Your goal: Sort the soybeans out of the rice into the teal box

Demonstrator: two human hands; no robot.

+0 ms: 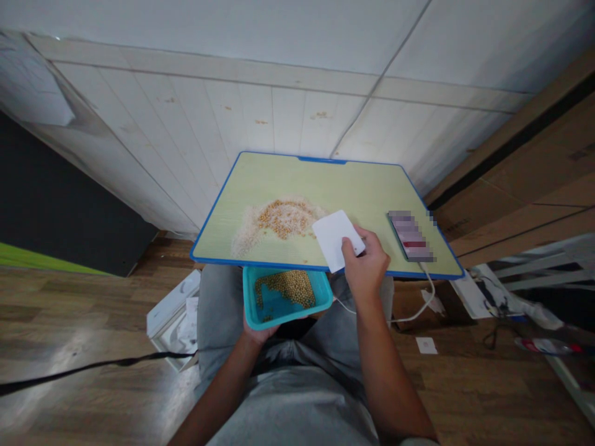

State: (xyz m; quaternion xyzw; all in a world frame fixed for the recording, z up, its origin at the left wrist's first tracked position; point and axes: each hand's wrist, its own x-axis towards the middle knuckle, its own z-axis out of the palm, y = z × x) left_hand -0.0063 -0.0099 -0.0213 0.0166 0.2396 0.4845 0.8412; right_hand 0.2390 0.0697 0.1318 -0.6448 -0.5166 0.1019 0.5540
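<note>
One white card (pixel 332 238) is clamped between the thumb and fingers of the right hand (pixel 366 263); it is held over the near part of the surface (pixel 362 186), its long axis slanted from far left to near right. One teal container (pixel 248 300) is supported from below by the left hand (pixel 260 334), whose finger spread cannot be told. The container is held just below the near edge, open side up, lengthwise left to right. Its yellowish beans (pixel 295 286) and one spread of mixed grains (pixel 286 218) are too numerous to be counted.
</note>
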